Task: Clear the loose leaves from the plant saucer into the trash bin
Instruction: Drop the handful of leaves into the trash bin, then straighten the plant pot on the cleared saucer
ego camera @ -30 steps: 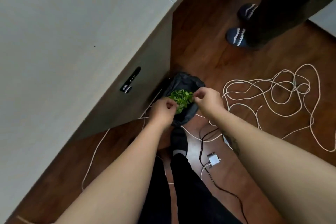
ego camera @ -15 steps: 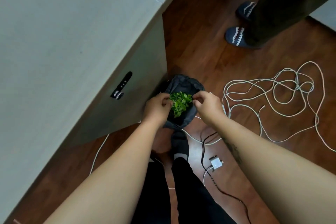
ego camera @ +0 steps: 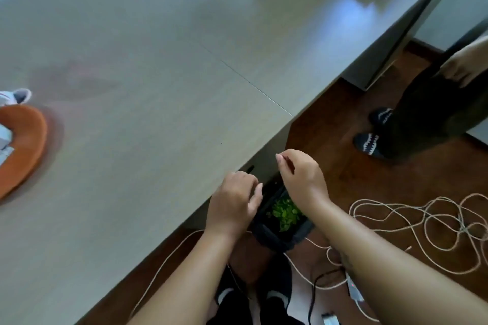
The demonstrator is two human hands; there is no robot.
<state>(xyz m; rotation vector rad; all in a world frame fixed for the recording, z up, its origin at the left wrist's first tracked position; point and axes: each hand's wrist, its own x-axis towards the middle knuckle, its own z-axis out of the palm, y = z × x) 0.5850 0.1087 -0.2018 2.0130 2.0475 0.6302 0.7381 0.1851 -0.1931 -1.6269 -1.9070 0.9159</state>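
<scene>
A wide pale grey table (ego camera: 163,82) fills most of the view, running from the upper left down to an edge that cuts diagonally across the middle. To its right and below lies a dark brown wooden floor (ego camera: 343,171). A second person stands at the far right in dark trousers (ego camera: 422,119) and patterned slippers (ego camera: 368,144), with one hand hanging at their side.

At the left edge of the table sits an orange saucer (ego camera: 23,150), only partly in view and blurred, with something white resting in it that cannot be made out.

On the floor just beside the table edge stands a small trash bin (ego camera: 280,235) lined with a dark bag. A heap of green leaves (ego camera: 286,212) lies inside it.

Two bare forearms reach in from the bottom. The left hand (ego camera: 233,203) hovers above the bin's left rim, fingers loosely curled and holding nothing. The right hand (ego camera: 299,174) hangs above the bin's far side, fingers bent downward, also empty.

A long white cord (ego camera: 422,216) loops in tangles over the floor to the right of the bin.
</scene>
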